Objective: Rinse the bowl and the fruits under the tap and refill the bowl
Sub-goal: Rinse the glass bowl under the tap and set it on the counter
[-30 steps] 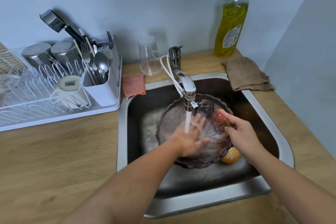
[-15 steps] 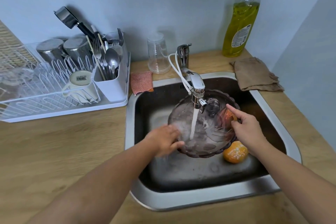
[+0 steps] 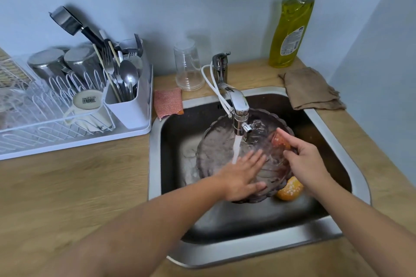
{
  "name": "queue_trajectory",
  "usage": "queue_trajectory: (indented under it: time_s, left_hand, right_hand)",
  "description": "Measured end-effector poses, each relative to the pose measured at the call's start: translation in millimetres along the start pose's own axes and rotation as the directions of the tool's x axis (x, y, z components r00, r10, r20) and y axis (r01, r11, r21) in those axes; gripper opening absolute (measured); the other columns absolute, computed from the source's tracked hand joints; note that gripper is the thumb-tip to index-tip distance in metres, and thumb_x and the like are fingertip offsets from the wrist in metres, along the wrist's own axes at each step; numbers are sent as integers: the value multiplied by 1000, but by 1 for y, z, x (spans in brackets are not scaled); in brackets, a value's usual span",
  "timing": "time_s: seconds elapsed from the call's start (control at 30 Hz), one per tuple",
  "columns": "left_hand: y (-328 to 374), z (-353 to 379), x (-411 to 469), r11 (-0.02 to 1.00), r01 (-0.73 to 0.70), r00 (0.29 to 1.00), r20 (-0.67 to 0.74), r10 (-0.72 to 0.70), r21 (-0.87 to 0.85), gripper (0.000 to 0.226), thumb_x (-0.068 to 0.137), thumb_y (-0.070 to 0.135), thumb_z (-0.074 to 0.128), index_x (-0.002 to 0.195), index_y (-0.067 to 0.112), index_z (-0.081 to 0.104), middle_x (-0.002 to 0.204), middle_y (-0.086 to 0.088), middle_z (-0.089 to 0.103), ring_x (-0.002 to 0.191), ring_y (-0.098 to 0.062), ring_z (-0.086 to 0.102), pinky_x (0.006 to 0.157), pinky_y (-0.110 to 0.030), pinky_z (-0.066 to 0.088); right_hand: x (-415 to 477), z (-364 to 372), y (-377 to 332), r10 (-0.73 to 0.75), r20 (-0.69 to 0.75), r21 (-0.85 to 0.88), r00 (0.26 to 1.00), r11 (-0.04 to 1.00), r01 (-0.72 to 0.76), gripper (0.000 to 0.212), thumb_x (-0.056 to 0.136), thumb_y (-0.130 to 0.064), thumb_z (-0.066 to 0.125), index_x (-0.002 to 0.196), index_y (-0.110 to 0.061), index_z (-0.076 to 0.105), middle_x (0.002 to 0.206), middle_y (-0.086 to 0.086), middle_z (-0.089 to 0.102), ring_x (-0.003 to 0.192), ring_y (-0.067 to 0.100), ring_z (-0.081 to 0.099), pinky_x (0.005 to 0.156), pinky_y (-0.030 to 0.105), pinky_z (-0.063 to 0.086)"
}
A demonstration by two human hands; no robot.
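A smoky glass bowl (image 3: pixel 216 141) with a scalloped rim is tilted in the steel sink (image 3: pixel 337 229) under the running tap (image 3: pixel 238 105). My left hand (image 3: pixel 242 174) lies flat inside the bowl, fingers spread, in the water stream. My right hand (image 3: pixel 304 159) grips the bowl's right rim. An orange (image 3: pixel 289 190) lies on the sink floor below the bowl's right edge. A red fruit (image 3: pixel 279 139) shows through the glass behind my right fingers.
A white dish rack (image 3: pixel 132 117) with cups and cutlery stands left of the sink. An upturned clear cup (image 3: pixel 188 65) and pink sponge (image 3: pixel 167 101) sit behind it. A yellow detergent bottle (image 3: pixel 292 20) and brown cloth (image 3: pixel 310 90) are at the back right.
My left hand slid from the bowl's left rim back into the bowl under the water. My right hand stays on the right rim.
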State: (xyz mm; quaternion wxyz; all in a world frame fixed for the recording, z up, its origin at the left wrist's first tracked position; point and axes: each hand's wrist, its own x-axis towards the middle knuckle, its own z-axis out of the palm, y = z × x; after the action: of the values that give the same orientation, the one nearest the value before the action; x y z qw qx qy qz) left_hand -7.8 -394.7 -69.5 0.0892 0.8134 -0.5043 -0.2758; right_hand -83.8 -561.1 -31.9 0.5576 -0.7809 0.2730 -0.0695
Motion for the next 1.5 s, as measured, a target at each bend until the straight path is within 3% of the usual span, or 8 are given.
queue_trajectory:
  time_s: [0.17, 0.33, 0.57, 0.83, 1.03, 1.17, 1.33, 1.5]
  left_hand:
    - [-44, 0, -32, 980, 65, 989, 116, -88, 187, 74, 96, 60, 27, 154, 21, 3, 162, -5, 7, 149, -21, 10, 121, -41, 11]
    - [-70, -22, 0, 860, 132, 991, -62, -116, 493, 76, 98, 54, 24, 151, 11, -10, 159, -6, -15, 148, -19, -12, 115, -32, -13]
    - [-36, -10, 34, 939, -147, 975, -117, 191, 311, 79, 94, 61, 25, 152, 19, -7, 154, 2, -20, 149, -20, -7, 122, -42, 4]
    - [-66, -3, -6, 857, -206, 977, 150, 153, 473, 69, 99, 54, 20, 153, 18, -2, 162, -7, -5, 150, -21, -2, 121, -34, -5]
    - [-69, -41, 23, 880, 216, 949, -303, -88, 424, 74, 98, 56, 21, 153, 12, -2, 161, -11, -5, 149, -22, -10, 121, -37, -9]
    - [-27, -33, 55, 996, 75, 913, -404, -51, 45, 81, 94, 56, 34, 152, 17, -7, 161, -6, -13, 148, -22, -11, 121, -45, -2]
    - [17, -3, 43, 998, -23, 990, -134, 31, 59, 71, 101, 47, 27, 152, 13, -8, 160, -5, -15, 148, -20, -14, 121, -39, -4]
    - [-17, 7, -6, 991, -64, 996, 69, 56, 120, 67, 98, 54, 22, 154, 22, 4, 162, -2, 9, 147, -23, 17, 119, -45, 18]
  right_hand:
    - [0, -13, -1, 7, 48, -94, 999, 996, -2, 56, 95, 1, 45, 133, -40, 50, 137, -1, 54, 124, 17, 51, 100, 43, 49]
    - [-11, -6, -8, -29, 79, -145, 996, 989, 41, 58, 95, 0, 45, 136, -41, 46, 136, -4, 54, 94, 11, 62, 81, 35, 58]
    - [-12, -4, -7, -47, 45, -143, 998, 988, 53, 56, 96, -2, 44, 134, -43, 47, 135, -6, 55, 110, 23, 61, 90, 44, 54]
    - [-11, -27, -4, -33, -39, -214, 999, 976, 24, 53, 96, -4, 43, 135, -40, 49, 137, -3, 54, 86, 3, 58, 73, 19, 51]
    - [-16, -23, -2, -13, 5, -171, 1000, 985, 14, 55, 96, -4, 43, 137, -41, 45, 135, -4, 55, 116, 21, 57, 96, 41, 51]
    - [-22, -4, -3, -13, 3, -110, 1000, 994, 13, 57, 95, -2, 44, 137, -40, 46, 137, -7, 53, 113, 22, 58, 96, 45, 50]
    - [-9, -10, -7, 7, -133, -45, 991, 999, -13, 55, 93, 0, 45, 132, -37, 52, 137, -3, 54, 108, 12, 57, 100, 41, 48]
    - [-5, -24, -13, -27, -171, -169, 985, 986, -2, 55, 93, 2, 43, 134, -34, 52, 138, 1, 53, 111, 39, 55, 92, 42, 49]
